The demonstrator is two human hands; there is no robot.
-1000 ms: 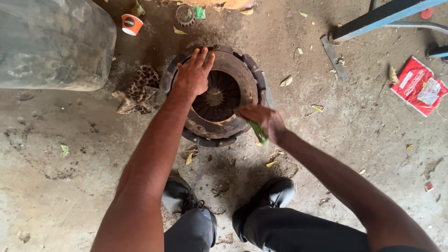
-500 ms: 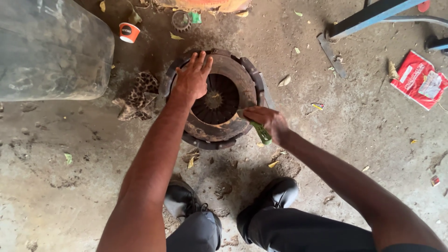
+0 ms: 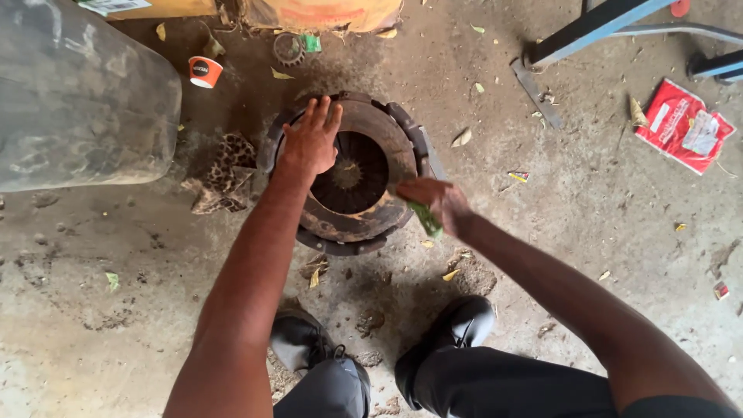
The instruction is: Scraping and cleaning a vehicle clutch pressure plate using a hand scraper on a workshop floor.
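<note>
At the far left a large translucent plastic container (image 3: pixel 81 93) is lying on the dusty concrete floor (image 3: pixel 116 325), with a small orange paper cup (image 3: pixel 205 71) just beside it. Near the middle, a rusty clutch pressure plate (image 3: pixel 383 131) is being pressed down on the floor by the left hand (image 3: pixel 311 141), laid flat with fingers spread on its upper left rim. Its lower right rim is being touched by the right hand (image 3: pixel 435 200), which is being kept closed around what seems to be a green-handled tool (image 3: pixel 425 218), while a red packet (image 3: pixel 685 125) is lying well apart to the right.

Both arms are bare up to the frame's edge, with no sleeves showing. Dark grey trousers (image 3: pixel 495 383) cover the legs. Black shoes (image 3: pixel 457 329) are dusty grey at the toes.
</note>
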